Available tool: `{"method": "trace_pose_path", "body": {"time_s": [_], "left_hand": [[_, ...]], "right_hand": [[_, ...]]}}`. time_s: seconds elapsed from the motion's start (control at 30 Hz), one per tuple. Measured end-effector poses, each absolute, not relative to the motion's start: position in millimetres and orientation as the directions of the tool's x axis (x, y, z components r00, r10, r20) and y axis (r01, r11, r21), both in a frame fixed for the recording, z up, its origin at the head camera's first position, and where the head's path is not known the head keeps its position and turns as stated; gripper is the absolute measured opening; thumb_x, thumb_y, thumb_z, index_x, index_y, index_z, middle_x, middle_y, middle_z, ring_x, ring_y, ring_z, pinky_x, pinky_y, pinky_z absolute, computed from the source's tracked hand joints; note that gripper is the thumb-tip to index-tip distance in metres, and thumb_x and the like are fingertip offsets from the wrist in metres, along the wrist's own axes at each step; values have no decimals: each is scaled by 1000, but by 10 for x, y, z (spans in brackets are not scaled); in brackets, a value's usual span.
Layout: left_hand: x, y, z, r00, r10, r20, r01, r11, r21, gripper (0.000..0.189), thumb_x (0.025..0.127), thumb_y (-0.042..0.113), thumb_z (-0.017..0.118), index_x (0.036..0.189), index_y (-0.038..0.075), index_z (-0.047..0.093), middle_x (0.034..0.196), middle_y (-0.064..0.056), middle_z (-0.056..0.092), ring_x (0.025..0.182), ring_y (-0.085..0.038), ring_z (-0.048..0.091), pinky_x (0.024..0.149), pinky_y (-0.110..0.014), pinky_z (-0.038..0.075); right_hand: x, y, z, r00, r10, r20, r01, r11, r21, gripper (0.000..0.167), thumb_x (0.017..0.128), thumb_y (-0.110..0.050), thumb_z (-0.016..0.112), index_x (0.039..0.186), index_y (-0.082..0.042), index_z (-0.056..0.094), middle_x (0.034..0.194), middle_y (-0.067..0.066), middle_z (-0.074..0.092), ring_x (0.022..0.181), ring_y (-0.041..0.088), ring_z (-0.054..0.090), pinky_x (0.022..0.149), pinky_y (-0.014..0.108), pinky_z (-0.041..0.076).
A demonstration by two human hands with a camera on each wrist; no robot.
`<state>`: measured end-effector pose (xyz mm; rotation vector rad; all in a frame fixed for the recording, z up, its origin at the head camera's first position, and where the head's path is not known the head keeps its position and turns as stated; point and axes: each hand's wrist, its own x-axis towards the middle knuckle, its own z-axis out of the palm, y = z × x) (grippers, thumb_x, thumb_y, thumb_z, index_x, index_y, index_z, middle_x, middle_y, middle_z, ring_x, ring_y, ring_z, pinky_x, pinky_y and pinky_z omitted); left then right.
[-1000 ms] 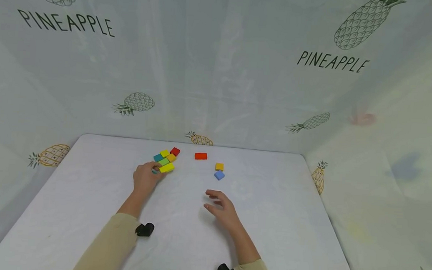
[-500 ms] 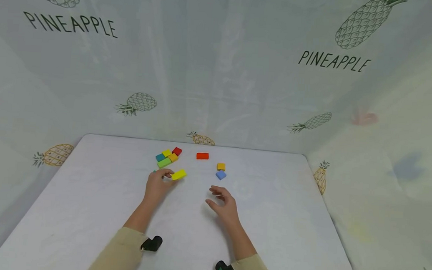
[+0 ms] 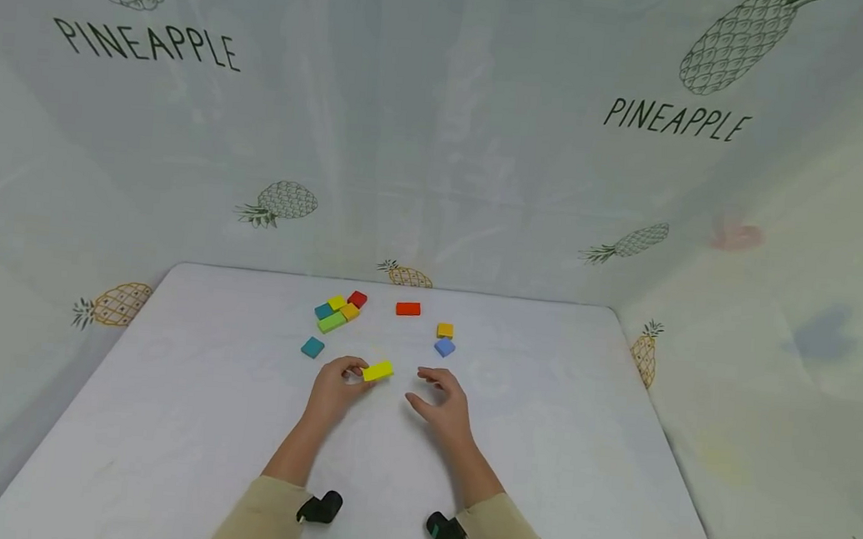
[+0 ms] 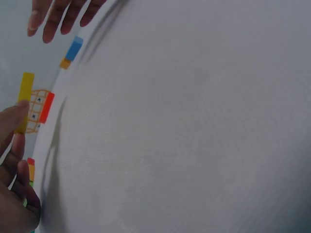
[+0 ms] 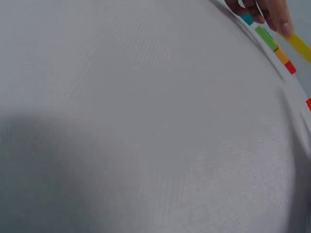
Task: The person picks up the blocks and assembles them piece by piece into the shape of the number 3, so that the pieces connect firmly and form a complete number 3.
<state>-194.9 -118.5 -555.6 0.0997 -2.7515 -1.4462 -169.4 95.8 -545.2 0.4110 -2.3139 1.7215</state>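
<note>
My left hand (image 3: 334, 390) pinches a yellow block (image 3: 378, 371) between thumb and fingers, held above the table; the left wrist view shows the same yellow block (image 4: 26, 92) upright at the fingertips. Just right of it, my right hand (image 3: 449, 406) hovers with loosely bent fingers and a gap between thumb and forefinger, holding nothing. A teal block (image 3: 312, 347) lies alone beyond the left hand. Farther back sits a cluster: a lime green block (image 3: 332, 322), an orange block (image 3: 350, 312), a second teal block (image 3: 323, 311), a smaller yellow block (image 3: 336, 303) and a dark red block (image 3: 358, 299).
An orange-red block (image 3: 409, 309) lies near the back edge of the white table (image 3: 539, 444). Right of it, a yellow-orange block (image 3: 445, 331) touches or nearly touches a blue block (image 3: 444, 348). A pineapple-printed curtain (image 3: 441, 136) stands behind.
My left hand has carried the yellow block from beside the cluster toward the right and nearer me, uncovering the lone teal block. The right hand has shifted only slightly.
</note>
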Motion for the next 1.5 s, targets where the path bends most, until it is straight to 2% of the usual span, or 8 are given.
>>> {"method": "trace_pose_path", "body": {"time_s": [0.13,0.2,0.43,0.57,0.77,1.2,1.5], "left_hand": [[-1903,-1125,-5549,-999,-48,-22,-45,564,825,28,78,15,83,102,9,69,87,0,59,85,-21,49,76,-35,43],[-1890,-1115,-5550,-999,-38,-34,-50,566,823,28,78,15,83,101,10,69,85,1,58,82,-20,47,74,-34,41],[-1848,-1105,-5602,-1000,14,-14,-2,641,768,25,77,15,84,97,12,70,81,4,57,78,-17,47,69,-32,40],[-1827,-1104,-5604,-999,46,17,44,674,738,24,76,15,85,95,13,70,81,5,58,80,-18,49,71,-34,42],[-1814,-1104,-5608,-997,78,24,72,706,704,25,75,16,86,95,13,71,82,6,59,83,-19,51,77,-37,42],[-1820,-1133,-5619,-995,98,5,72,691,719,26,75,16,86,96,14,70,83,6,58,84,-19,49,77,-37,40],[-1869,-1218,-5685,-992,113,-53,30,625,780,30,77,15,84,103,12,70,88,5,59,88,-19,50,81,-37,45]], "right_hand": [[-1777,950,-5644,-961,-60,270,-273,360,-892,39,79,-13,82,115,-6,69,112,0,66,110,24,55,97,45,41],[-1787,940,-5665,-971,-50,234,-235,393,-889,38,79,-17,82,114,-9,70,112,-4,66,112,21,52,99,45,39],[-1799,924,-5722,-972,-76,221,-228,520,-824,35,79,-23,81,112,-15,72,111,-4,65,114,21,48,103,48,30],[-1820,923,-5772,-958,-140,249,-282,593,-754,34,80,-29,81,111,-19,73,109,-6,66,113,21,48,101,49,31],[-1825,918,-5788,-930,-198,309,-362,640,-678,31,78,-28,82,106,-18,74,103,-5,69,110,22,51,98,50,33],[-1833,883,-5829,-920,-242,308,-384,716,-583,23,83,-31,78,104,-23,76,102,-9,66,110,20,50,98,48,34],[-1859,883,-5847,-927,-248,283,-370,731,-573,21,84,-32,77,103,-24,76,103,-8,65,111,19,49,99,47,34]]}}
